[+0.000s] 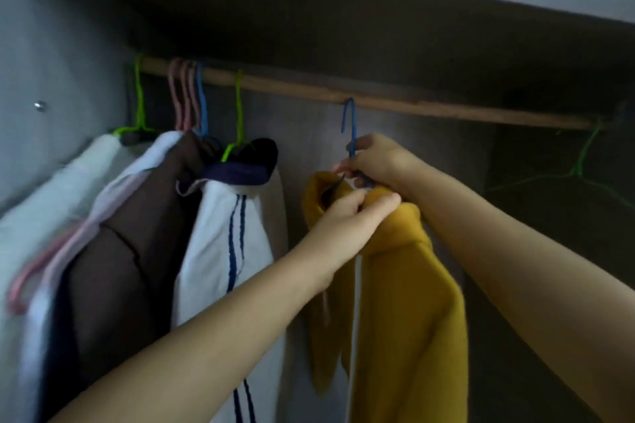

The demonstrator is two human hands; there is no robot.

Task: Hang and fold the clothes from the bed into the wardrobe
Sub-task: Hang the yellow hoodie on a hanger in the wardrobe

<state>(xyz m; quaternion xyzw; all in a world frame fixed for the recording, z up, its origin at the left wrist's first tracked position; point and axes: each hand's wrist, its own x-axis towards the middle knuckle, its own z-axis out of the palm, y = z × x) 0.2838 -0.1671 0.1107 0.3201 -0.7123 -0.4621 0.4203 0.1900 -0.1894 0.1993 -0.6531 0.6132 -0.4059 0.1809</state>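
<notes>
Toward the left end of the wooden wardrobe rail (pixel 309 87) hang white garments (pixel 68 189), a brown one (pixel 137 216) and a white piece with navy stripes (pixel 226 233) on green, pink and blue hangers. Near the rail's middle, the left hand (pixel 350 216) pinches the collar of a mustard-yellow garment (pixel 405 292). The right hand (pixel 378 158), touching the left, grips the neck of its blue hanger (pixel 350 124), whose hook is at the rail; an empty green hanger (pixel 584 161) hangs at the right end.

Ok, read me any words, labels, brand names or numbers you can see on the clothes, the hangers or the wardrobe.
None can be read.
Yellow garment: plain, no tag or print shows.
White garment with blue stripes: stripes only, no lettering.
Brown garment and the motion-blurred white garment at far left: no text shows.
Hangers and wooden rail: no markings.
</notes>
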